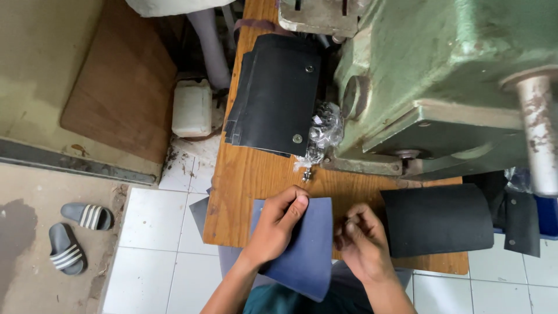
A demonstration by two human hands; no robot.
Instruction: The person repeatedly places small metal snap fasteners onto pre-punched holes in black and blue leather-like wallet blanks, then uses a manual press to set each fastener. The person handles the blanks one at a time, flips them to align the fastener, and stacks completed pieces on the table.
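My left hand (278,224) grips a dark blue flat sheet (308,250) at its upper left edge, thumb on top, holding it over the front edge of the wooden table (244,174). My right hand (360,241) is just right of the sheet, fingers pinched together on something small that I cannot make out. A curled black sheet (436,221) lies right of that hand. A stack of black sheets with metal snaps (276,96) lies at the back of the table. A clear bag of small metal parts (324,129) sits beside the stack.
A large green metal press machine (436,75) fills the right back of the table, its steel handle (540,134) at far right. A white plastic jug (192,107) stands on the floor left of the table. A pair of sandals (75,232) lies on the floor.
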